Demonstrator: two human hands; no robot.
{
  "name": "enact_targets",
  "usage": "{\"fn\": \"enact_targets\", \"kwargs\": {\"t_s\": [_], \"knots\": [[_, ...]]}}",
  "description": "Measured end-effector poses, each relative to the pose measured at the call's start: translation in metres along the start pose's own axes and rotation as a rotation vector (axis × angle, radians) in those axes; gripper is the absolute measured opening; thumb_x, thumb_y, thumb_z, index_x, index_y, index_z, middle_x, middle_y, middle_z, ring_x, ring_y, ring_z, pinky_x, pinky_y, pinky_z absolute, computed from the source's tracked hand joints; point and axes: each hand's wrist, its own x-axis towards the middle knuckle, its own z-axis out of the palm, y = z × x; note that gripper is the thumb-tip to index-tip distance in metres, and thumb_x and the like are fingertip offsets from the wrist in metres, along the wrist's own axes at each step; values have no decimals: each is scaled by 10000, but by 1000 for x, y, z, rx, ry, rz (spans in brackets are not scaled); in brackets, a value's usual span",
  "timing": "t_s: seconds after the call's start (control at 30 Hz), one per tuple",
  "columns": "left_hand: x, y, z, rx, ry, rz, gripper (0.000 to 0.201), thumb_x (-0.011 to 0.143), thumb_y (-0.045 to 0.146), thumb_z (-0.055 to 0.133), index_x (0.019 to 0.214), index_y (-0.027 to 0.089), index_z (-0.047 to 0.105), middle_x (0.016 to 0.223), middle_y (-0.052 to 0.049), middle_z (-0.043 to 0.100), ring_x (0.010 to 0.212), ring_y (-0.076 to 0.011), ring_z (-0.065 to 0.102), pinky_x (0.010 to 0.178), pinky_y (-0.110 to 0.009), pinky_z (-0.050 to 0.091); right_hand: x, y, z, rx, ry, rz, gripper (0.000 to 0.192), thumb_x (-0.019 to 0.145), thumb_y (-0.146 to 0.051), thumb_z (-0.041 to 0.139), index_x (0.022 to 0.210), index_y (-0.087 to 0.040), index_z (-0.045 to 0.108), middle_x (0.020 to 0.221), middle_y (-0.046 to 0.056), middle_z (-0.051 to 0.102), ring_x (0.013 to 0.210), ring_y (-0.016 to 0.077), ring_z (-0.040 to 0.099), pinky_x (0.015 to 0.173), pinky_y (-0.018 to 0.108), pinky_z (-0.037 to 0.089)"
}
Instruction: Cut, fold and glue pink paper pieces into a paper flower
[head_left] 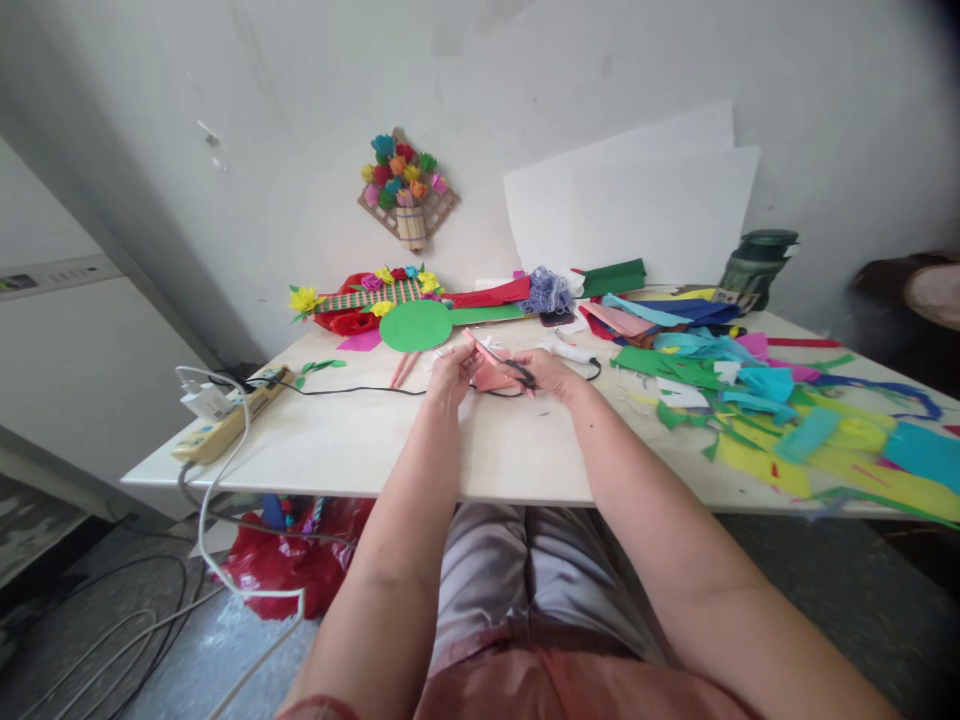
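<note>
One table point(330, 450), one left hand point(450, 374), one right hand point(551, 373) and, yep, just one pair of scissors point(523, 376). Also one bottle point(754, 272), one power strip point(217, 436), one charger point(206, 402), one tangle of purple yarn point(550, 292), one wall-hung flower basket point(410, 228), two big white sheets point(637, 215) and one green paper disc point(415, 326). Paper scraps point(810, 435)? Loads, too jumbled to count lol.

The counter point(337, 450) has the wall point(300, 120) behind it. A power strip point(259, 402) lies at its left end. In the middle, the left hand point(452, 372) holds a paper strip point(475, 342), and the right hand point(551, 372) holds scissors point(523, 377). A glue gun point(568, 348) lies just behind the right hand. Paper scraps point(671, 366) lie on the right side, with a bottle point(756, 265) behind them. Yarn point(551, 291) lies at the back, right of a paper disc point(415, 326). Paper flowers point(397, 172) hang on the wall. A plastic bag point(289, 562) is below the counter's left side.
</note>
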Motion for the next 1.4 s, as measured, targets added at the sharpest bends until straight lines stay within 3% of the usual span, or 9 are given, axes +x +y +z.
{"fn": "enact_targets", "kwargs": {"t_s": [0.43, 1.4], "knots": [[1, -1, -1, -12, -3, 6, 91, 728, 23, 598, 674, 90, 629, 583, -31, 632, 541, -83, 610, 759, -243, 530, 1, 3, -1, -22, -2, -40, 389, 721, -462, 663, 546, -152, 506, 417, -53, 469, 327, 49, 397, 322, 176, 286], [3, 0, -1, -43, 37, 1, 117, 744, 22, 590, 660, 94, 626, 572, -34, 626, 532, -88, 608, 755, -240, 532, 4, 7, -2, -9, 8, -69, 382, 695, -480, 696, 582, -147, 547, 419, -61, 447, 332, 43, 372, 305, 169, 246]]}}
